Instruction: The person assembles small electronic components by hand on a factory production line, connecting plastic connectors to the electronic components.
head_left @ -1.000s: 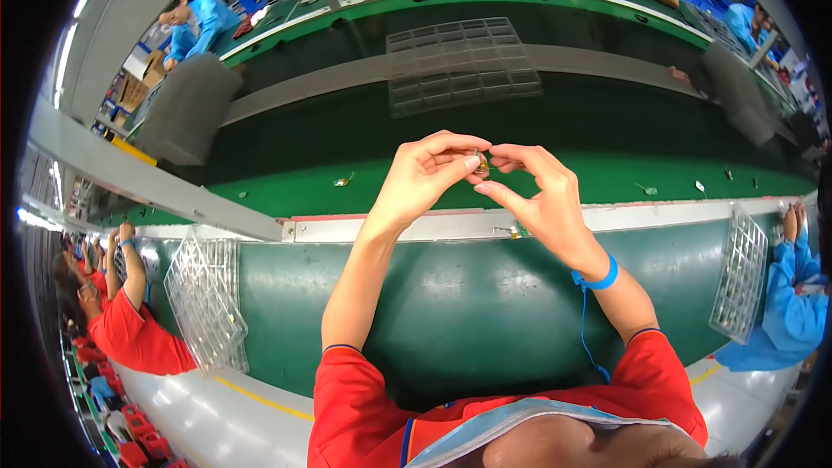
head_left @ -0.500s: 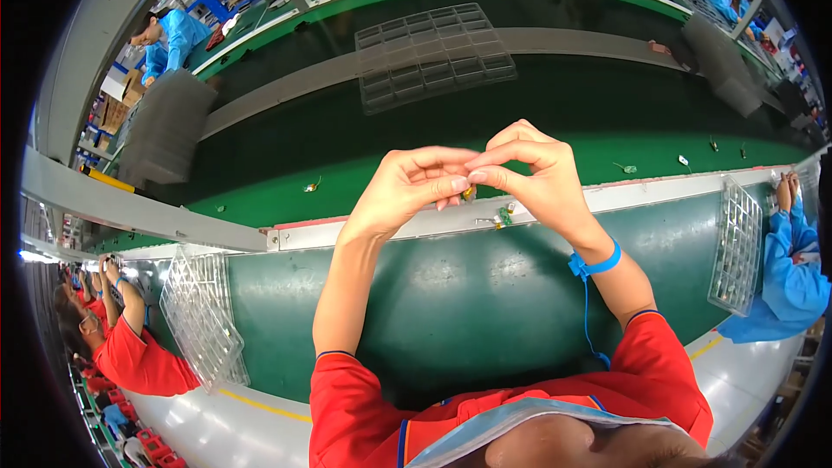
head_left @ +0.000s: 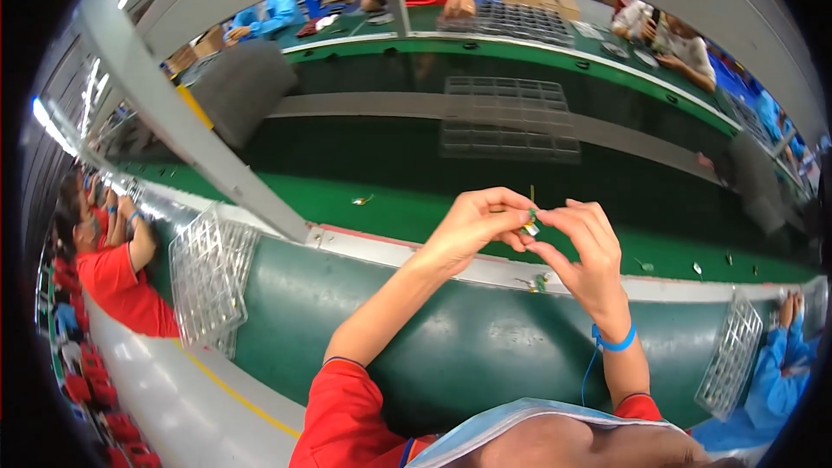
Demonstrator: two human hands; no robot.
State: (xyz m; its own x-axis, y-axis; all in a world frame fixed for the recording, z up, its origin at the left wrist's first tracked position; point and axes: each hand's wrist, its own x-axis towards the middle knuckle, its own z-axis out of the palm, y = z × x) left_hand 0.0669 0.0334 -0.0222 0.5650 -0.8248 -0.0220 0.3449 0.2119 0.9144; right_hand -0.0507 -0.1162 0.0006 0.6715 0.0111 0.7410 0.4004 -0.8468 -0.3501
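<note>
My left hand [head_left: 487, 227] pinches a small green circuit board [head_left: 532, 217] with a white and yellow part, above the belt's near edge; a thin yellowish strip or wire sticks up beside it. My right hand [head_left: 588, 247], with a blue wrist strap [head_left: 617, 340] and cord, reaches toward the board from the right. Its thumb and index finger stand apart; the index tip is at the board's edge, and I cannot tell whether it touches. Just below, another small green board [head_left: 541, 282] with a yellow part lies on the pale rail [head_left: 477, 272].
Green worktop [head_left: 338, 295] lies before me, with clear compartment trays at left [head_left: 208, 273] and right [head_left: 730, 360]. Beyond the rail, a clear tray [head_left: 511, 117] and several small parts are on the green belt [head_left: 407, 173]. A grey post [head_left: 217, 156] stands left; people sit around.
The view has turned, shifting the scene right and down. My fingertips, close together before, have parted: the left keeps the board and the right thumb and index have spread.
</note>
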